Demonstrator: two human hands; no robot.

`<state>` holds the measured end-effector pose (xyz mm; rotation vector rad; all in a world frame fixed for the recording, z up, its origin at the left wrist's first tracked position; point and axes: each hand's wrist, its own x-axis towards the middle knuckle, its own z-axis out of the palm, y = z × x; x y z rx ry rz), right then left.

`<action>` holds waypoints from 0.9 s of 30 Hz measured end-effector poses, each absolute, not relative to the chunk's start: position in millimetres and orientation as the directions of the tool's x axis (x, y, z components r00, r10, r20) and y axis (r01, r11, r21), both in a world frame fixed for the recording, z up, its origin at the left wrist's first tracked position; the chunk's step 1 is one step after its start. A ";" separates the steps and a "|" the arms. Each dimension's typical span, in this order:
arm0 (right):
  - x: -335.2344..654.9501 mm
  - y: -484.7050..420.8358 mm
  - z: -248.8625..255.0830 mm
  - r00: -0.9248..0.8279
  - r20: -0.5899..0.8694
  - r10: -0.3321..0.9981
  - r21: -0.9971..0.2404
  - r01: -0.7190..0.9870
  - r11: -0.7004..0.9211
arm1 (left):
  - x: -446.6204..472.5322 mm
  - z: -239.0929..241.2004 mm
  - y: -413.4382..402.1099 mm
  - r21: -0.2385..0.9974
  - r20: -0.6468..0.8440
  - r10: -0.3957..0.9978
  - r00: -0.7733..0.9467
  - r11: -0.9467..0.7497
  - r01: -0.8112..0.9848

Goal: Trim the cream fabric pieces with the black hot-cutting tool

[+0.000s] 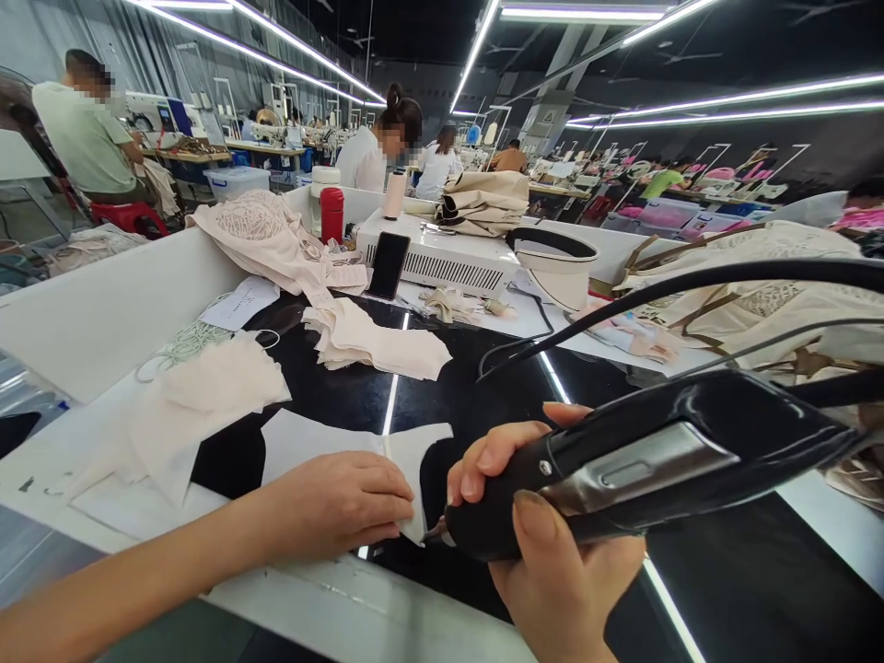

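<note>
Black tool (pixel 649 460) at the white panel's (pixel 324 447) near corner: edge work, by judgement.
Right hand (pixel 566 571) wrapped round tool; left hand (pixel 352 502) lies over panel on black tabletop (pixel 760 571), pinching or merely pressing, I can't make out. Next move calls for steadying the panel.

Bright white tube lights (pixel 580 14) overhead, ceiling (pixel 414 37) dark; glossy black tabletop (pixel 331 391) throws back streaks of glare; wide-angle distortion stretches edges; distant workstations (pixel 746 189) look soft

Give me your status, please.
Left hand on white piece. Right hand gripping black tool, tip by piece's near corner. Black cable arching at right, clear of piece.
</note>
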<state>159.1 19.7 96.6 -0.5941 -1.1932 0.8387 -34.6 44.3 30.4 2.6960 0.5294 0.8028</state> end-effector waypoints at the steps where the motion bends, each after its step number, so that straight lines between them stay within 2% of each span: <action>1: 160.8 19.4 97.6 0.128 0.554 0.823 -0.784 -0.251 0.567 | -35.8 31.9 41.3 0.353 0.466 0.415 0.781 -0.897 0.266; 3: 165.6 21.4 101.2 0.134 0.564 0.815 -0.777 -0.247 0.578 | -38.3 35.7 33.2 0.337 0.462 0.400 0.792 -0.905 0.260; 10: 189.7 52.0 109.6 0.335 0.592 0.733 -0.734 -0.154 0.662 | -41.4 50.1 12.7 0.350 0.416 0.387 0.823 -0.903 0.249; 16: 195.6 67.4 97.6 0.305 0.629 0.715 -0.722 -0.113 0.683 | -18.0 52.6 38.4 0.204 0.486 0.378 0.788 -0.926 0.319; 21: 191.6 67.7 93.2 0.292 0.602 0.743 -0.745 -0.130 0.654 | 1.7 42.1 58.9 0.078 0.473 0.335 0.815 -0.937 0.340; 27: 188.9 65.9 90.8 0.284 0.605 0.744 -0.742 -0.140 0.656 | 5.1 29.4 66.3 0.039 0.439 0.338 0.832 -0.933 0.358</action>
